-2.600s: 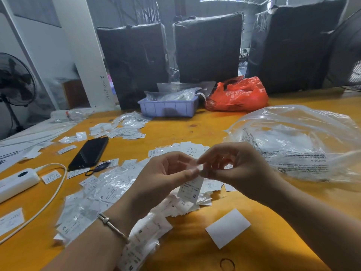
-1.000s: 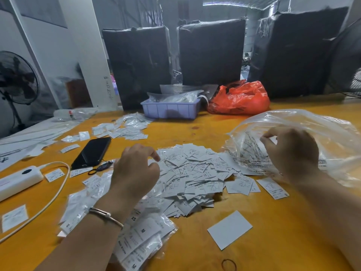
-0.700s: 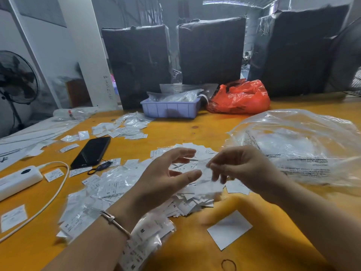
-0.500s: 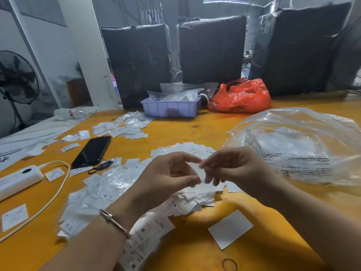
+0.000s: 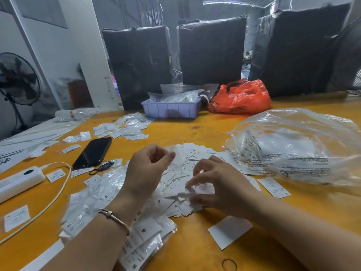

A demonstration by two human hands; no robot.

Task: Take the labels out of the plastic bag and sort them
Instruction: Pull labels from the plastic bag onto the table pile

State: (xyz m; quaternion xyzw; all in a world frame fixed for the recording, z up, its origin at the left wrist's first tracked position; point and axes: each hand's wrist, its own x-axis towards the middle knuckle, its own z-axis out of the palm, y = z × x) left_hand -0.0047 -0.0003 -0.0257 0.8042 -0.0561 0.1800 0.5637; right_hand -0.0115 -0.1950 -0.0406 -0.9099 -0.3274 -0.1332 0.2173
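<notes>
1. Nearest on the orange table [image 5: 195, 251], a thin rubber band [image 5: 229, 264] lies flat, with a blank white card [image 5: 230, 231] just beyond it.
2. Left of the card, a stack of labels in clear sleeves [image 5: 144, 239] shows the letter M, partly under the left forearm, which wears a thin bracelet [image 5: 114, 217].
3. The right hand [image 5: 218, 186] is lowered onto the loose pile of labels [image 5: 181, 173] in the middle of the table, its thumb and curled fingers pinching one or more labels at the pile's near edge.
4. The left hand [image 5: 148, 169] hovers over the pile's left side with fingers loosely curled toward the thumb; whether a label sits between them cannot be told, since that spot is blurred.
5. One single label [image 5: 273, 187] lies apart to the right, beside the large clear plastic bag [image 5: 297, 145], which lies crumpled on the table's right side with more white labels showing through it.
6. To the left lie a white power bank [image 5: 19, 180] with its cable, and a black phone [image 5: 92, 152].
7. Further back rests another heap of sleeved labels [image 5: 125, 128].
8. At the far edge stand a lilac tray [image 5: 171, 109] and a red bag [image 5: 241, 97], before black wrapped bales [image 5: 212, 51].
</notes>
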